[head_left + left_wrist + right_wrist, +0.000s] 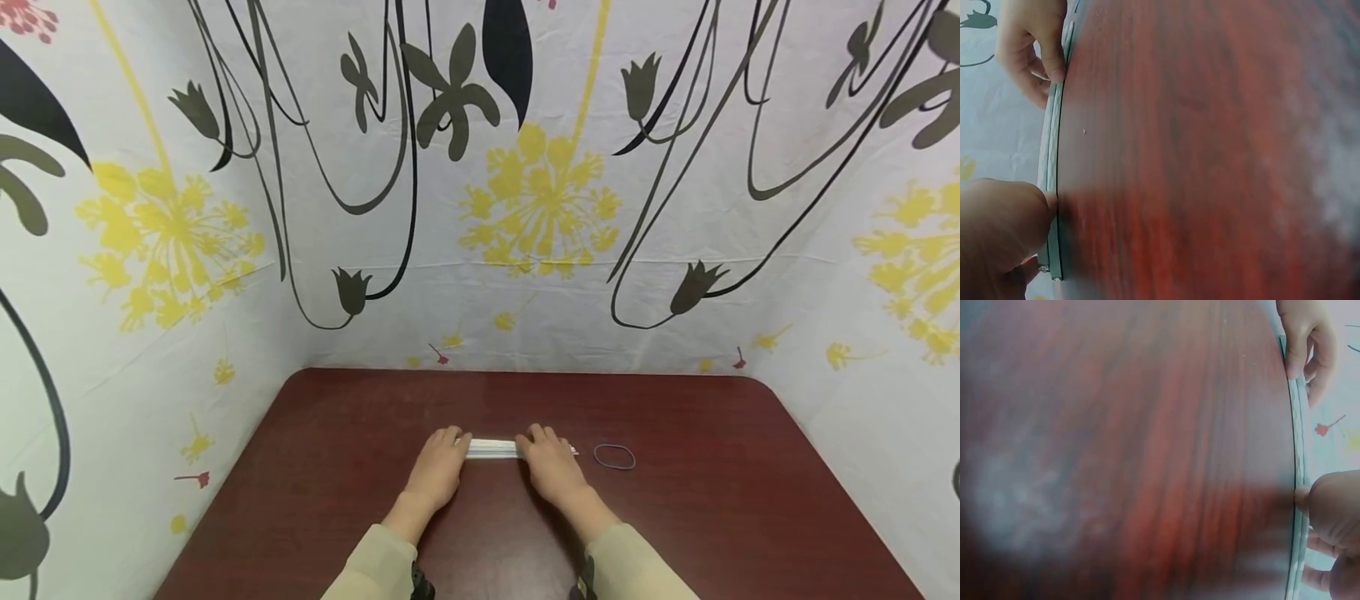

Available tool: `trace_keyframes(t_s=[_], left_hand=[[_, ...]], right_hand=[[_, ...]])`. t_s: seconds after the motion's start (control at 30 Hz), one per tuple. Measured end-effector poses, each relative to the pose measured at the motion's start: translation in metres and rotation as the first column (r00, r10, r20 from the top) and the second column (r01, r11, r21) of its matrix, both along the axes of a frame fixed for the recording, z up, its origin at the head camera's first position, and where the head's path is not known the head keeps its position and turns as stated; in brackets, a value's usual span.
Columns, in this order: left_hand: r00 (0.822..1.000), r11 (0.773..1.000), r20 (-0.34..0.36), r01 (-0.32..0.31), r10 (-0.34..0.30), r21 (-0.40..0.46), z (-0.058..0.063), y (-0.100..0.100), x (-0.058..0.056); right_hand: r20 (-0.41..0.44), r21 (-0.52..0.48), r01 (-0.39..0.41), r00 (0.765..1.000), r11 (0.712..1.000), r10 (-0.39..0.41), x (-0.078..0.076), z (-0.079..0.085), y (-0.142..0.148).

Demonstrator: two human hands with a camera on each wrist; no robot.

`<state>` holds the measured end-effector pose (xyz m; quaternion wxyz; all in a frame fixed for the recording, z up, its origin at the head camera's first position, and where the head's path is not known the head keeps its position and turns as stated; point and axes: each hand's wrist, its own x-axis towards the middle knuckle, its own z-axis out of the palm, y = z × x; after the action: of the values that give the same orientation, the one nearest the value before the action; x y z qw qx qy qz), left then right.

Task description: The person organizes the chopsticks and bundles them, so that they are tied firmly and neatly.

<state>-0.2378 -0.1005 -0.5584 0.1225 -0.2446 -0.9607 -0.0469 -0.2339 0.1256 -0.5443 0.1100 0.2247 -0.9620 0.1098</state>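
A bundle of thin, flat whitish strips [492, 449] lies lengthwise from left to right, low at the table's surface. My left hand [439, 467] grips its left end, the thumb on the near side in the left wrist view. Further right, my right hand [552, 465] pinches the bundle between thumb and fingers, and a short tip pokes out past it. Seen in the right wrist view, the strips [1298, 437] lie side by side with greenish edges. What they are exactly, I cannot tell. To the right of the right hand lies a thin bluish-grey loop [615, 457], like a rubber band, touched by neither hand.
Both hands work over a dark reddish-brown table [337, 492] with rounded far corners. A white cloth [525, 325] printed with flowers and stems hangs behind the table and along both sides.
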Motion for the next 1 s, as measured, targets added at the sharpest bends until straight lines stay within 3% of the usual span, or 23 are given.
trace_keyframes(t_s=[0.17,0.43,0.67,1.0], left_hand=[[1.0,0.999,0.005,-0.018,0.018,-0.034,0.0002,0.002,0.0],[0.999,1.0,0.018,-0.026,0.026,-0.002,0.0038,0.0031,0.0005],[0.999,0.999,0.007,-0.036,0.036,-0.01,0.0027,0.0038,0.0013],[0.999,0.998,0.003,-0.048,0.048,-0.031,0.0058,0.0043,0.0045]], right_hand=[[0.036,-0.018,0.014,0.999,1.0,-0.013,0.0013,0.0012,-0.0003],[-0.017,-0.01,0.01,1.0,1.0,-0.01,-0.0007,-0.0015,0.0002],[0.018,-0.029,0.02,1.0,0.999,-0.019,-0.0004,-0.001,-0.001],[0.0,-0.006,0.018,1.0,1.0,-0.018,0.0012,-0.0003,-0.002]])
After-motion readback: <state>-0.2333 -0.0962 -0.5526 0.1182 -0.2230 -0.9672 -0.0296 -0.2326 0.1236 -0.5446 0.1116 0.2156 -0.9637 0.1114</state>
